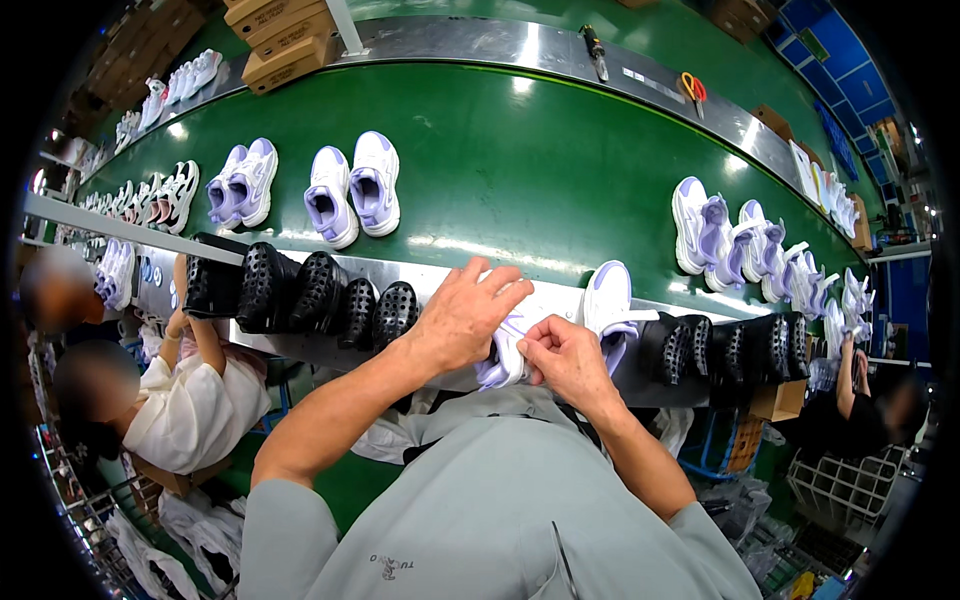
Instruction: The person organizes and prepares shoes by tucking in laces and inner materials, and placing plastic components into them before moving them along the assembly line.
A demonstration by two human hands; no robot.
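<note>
A white and lilac sneaker (508,347) is between my hands at the near edge of the bench, its heel end towards me. My left hand (468,312) is closed over its front part, fingers curled across the upper. At the shoe's side, near the opening, my right hand (570,362) pinches with thumb and forefinger; any small part between them is hidden. Just right of that hand stands a second white and lilac sneaker (607,300), toe away from me, with a white strip sticking out to its right.
Black studded shoe forms (320,290) line the near ledge on the left, more (735,350) on the right. Sneaker pairs (352,190) stand on the green belt (540,150). Scissors (693,92) and a screwdriver-like tool (594,52) lie on the far rail. Co-workers sit on both sides.
</note>
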